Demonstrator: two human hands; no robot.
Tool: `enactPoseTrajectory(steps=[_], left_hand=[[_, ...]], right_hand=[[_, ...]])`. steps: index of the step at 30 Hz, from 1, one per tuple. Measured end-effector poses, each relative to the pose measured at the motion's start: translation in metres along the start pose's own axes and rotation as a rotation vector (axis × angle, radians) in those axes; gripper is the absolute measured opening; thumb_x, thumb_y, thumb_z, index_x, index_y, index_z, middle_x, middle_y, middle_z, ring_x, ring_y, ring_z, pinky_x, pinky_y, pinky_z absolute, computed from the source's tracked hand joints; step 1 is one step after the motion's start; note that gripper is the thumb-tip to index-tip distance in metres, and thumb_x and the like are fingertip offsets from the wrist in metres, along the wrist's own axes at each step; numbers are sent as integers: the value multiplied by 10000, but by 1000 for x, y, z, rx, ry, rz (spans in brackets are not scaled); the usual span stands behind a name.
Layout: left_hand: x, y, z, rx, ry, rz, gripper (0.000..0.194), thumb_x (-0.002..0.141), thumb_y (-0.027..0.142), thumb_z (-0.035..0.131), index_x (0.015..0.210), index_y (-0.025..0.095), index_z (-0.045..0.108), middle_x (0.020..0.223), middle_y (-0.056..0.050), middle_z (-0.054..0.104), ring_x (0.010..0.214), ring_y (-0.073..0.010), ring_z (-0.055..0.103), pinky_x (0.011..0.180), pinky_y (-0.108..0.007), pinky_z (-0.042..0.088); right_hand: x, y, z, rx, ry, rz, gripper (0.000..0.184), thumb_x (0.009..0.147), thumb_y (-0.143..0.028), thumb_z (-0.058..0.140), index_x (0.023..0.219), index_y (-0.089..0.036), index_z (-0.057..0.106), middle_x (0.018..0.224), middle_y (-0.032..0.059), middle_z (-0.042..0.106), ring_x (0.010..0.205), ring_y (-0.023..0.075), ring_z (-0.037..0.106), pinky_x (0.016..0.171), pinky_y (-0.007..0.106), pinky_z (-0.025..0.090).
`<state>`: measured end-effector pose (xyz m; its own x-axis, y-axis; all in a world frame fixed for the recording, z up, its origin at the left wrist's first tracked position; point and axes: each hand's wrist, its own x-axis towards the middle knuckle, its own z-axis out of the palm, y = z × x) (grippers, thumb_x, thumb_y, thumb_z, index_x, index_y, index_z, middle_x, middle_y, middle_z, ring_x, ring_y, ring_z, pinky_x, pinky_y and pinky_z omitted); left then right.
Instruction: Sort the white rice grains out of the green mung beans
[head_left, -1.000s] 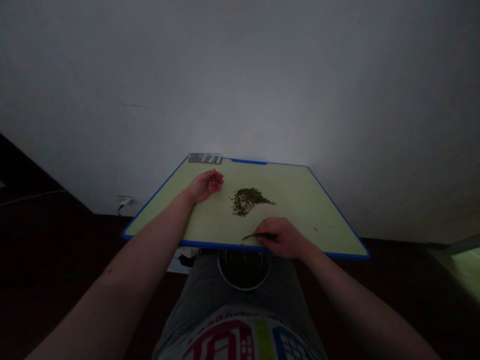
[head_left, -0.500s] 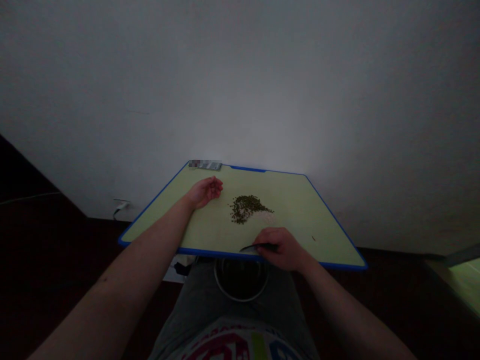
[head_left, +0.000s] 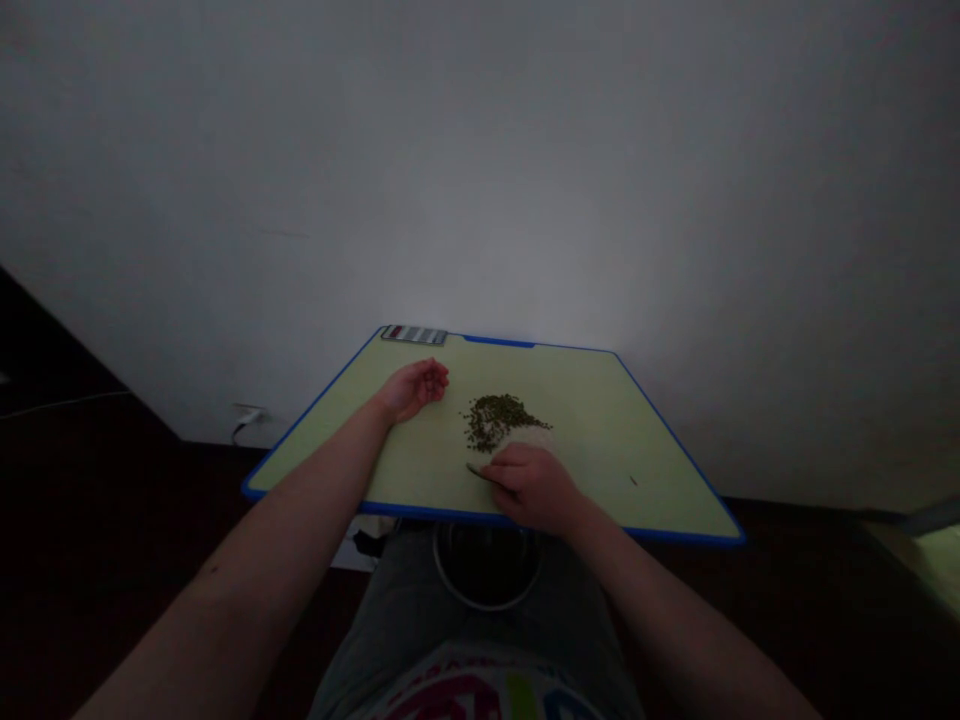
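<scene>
On a pale green table [head_left: 600, 400] with a blue rim lies a spread of small green beans [head_left: 497, 410], with a patch of pale grains [head_left: 532, 435] along its near right side. My right hand [head_left: 529, 487] is closed around a thin dark utensil [head_left: 475, 470], whose rounded tip pokes out to the left just above the board. The rest of it is hidden in my fingers. Left of the beans, my left hand [head_left: 417, 387] rests on its side, fingers loosely curled and nothing visible in them.
A phone-like flat device [head_left: 414, 335] lies at the far left corner. One small dark sliver [head_left: 634, 481] is on the right side. A metal-rimmed bowl [head_left: 487, 570] sits on my lap below the near edge. Behind stands a white wall [head_left: 480, 180].
My right hand has moved from the near edge forward and left, closer to the grains, turning the utensil. My left hand stays put. The view has tilted up slightly.
</scene>
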<state>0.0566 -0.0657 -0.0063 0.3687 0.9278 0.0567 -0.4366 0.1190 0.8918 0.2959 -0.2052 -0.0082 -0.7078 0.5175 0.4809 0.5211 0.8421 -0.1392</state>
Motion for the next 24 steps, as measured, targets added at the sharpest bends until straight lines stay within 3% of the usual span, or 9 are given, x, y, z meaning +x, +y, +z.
enactPoseTrajectory(steps=[5,17,24], left_hand=[[0,1,0,-3,3,-7,236,810,318,540,780,106,638,694,-62,644,571,-118,583,552,-237,453],[-2,3,3,-2,10,-8,226,808,311,541,766,107,629,691,-69,638,552,-118,570,541,-242,450],[-2,2,4,3,15,3,214,801,305,552,756,110,628,685,-66,631,556,-116,570,530,-235,442]], right_hand=[[-6,-2,-2,-11,-16,52,293,761,-125,551,1014,-199,679,878,67,674,797,185,582,719,303,455],[-16,4,-15,-153,51,319,124,641,-114,585,686,-199,664,675,34,597,676,169,547,619,274,422],[-23,11,-22,71,120,300,203,583,-58,543,691,-188,656,649,16,593,615,146,543,591,258,431]])
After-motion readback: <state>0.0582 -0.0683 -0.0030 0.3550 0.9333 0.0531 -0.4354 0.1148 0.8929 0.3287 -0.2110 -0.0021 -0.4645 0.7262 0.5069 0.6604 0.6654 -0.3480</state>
